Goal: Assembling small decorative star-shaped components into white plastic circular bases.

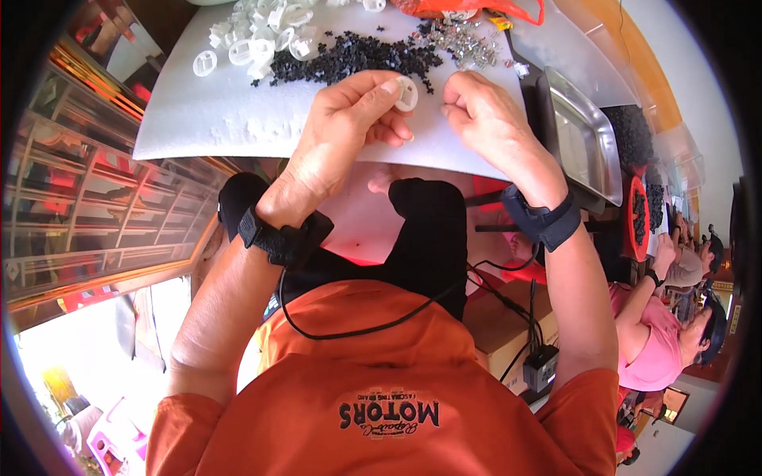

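Observation:
My left hand (353, 107) pinches a round white plastic part (407, 94) between thumb and forefinger, above the near half of the white table sheet (206, 119). To its right, my right hand (482, 107) is closed, its thumb and forefinger pressed together; whatever sits between them is hidden or too small to name. Just beyond both hands lies a heap of small black plastic pieces (349, 59). Small shiny metal pieces (472, 46) are scattered past my right hand. A pile of white plastic parts (258, 32) stands at the far left of the sheet.
A steel tray (583, 135) sits right of the sheet. An orange-red plastic bag (468, 6) lies at the far edge. A red tray with black pieces (637, 218) is farther right, near a person in pink (651, 341). A cable (357, 333) crosses my lap.

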The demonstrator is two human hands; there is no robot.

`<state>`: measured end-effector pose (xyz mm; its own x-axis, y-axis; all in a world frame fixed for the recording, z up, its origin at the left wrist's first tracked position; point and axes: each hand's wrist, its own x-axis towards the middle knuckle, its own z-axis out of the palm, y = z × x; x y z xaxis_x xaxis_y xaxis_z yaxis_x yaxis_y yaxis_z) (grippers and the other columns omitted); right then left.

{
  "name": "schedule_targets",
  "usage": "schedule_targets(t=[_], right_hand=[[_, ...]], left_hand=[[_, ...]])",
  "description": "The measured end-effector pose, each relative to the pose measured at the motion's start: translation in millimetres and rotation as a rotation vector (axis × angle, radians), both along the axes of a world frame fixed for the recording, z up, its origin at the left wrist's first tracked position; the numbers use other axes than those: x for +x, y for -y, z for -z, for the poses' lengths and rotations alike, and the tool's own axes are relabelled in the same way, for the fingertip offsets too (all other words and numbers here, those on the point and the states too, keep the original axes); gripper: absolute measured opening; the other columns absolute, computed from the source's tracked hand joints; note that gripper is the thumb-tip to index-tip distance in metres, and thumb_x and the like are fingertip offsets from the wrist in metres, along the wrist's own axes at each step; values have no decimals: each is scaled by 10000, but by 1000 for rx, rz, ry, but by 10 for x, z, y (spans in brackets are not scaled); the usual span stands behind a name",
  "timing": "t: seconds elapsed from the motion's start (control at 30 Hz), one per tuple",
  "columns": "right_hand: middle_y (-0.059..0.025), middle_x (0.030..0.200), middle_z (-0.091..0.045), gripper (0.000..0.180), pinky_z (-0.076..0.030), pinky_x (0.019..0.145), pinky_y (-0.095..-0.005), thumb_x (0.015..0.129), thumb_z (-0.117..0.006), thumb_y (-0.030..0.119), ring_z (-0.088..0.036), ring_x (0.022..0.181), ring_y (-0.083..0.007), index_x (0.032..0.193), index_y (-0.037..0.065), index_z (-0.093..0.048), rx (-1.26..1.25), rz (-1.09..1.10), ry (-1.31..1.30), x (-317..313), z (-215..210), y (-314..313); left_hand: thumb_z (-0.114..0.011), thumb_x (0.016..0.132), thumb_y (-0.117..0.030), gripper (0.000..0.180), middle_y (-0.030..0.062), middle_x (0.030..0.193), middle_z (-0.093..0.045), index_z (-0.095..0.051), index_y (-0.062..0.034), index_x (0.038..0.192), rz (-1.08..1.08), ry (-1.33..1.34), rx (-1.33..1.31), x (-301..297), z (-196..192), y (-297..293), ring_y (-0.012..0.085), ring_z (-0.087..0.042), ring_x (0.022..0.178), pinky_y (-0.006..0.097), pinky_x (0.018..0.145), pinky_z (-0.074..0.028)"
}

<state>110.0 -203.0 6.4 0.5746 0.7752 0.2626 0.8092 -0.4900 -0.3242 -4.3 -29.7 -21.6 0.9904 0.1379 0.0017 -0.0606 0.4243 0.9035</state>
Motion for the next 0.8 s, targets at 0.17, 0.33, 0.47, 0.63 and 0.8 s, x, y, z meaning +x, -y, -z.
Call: schedule_targets(t=[0.17,0.33,0.47,0.63,0.8], right_hand=[[-154,887,-578,61,-437,724,-454,823,-553,89,-562,853,-382,857,38,-551,-58,-4,-65,-31,-33,51],[-145,896,-578,57,-445,715,-450,844,-539,84,-571,834,-377,876,38,-552,-58,-5,3,-37,8,74],[-134,915,-569,68,-447,719,-454,855,-535,92,-571,848,-373,902,47,-553,-108,18,35,-95,-23,63],[-129,923,-563,69,-447,711,-456,856,-538,101,-567,845,-374,899,52,-558,-66,2,3,-114,-13,104],[-142,896,-573,69,-445,703,-457,856,-537,102,-569,818,-377,874,40,-564,-11,4,26,-47,53,107]], left_hand=[[-485,973,-213,291,83,906,-629,-565,16,1133,12,23,20,18,-10,-1,123,-599,735,241,678,-477],[-483,976,-224,300,94,885,-637,-574,22,1123,8,38,3,29,36,-12,123,-599,721,244,663,-475],[-478,980,-236,315,100,869,-645,-581,32,1111,15,40,45,25,44,-36,120,-599,710,243,649,-477],[-472,983,-249,329,100,861,-648,-580,34,1113,10,36,68,26,51,-37,118,-598,690,243,635,-479],[-467,985,-254,332,95,848,-644,-583,33,1105,0,27,65,35,33,-16,117,-589,674,240,625,-474]])
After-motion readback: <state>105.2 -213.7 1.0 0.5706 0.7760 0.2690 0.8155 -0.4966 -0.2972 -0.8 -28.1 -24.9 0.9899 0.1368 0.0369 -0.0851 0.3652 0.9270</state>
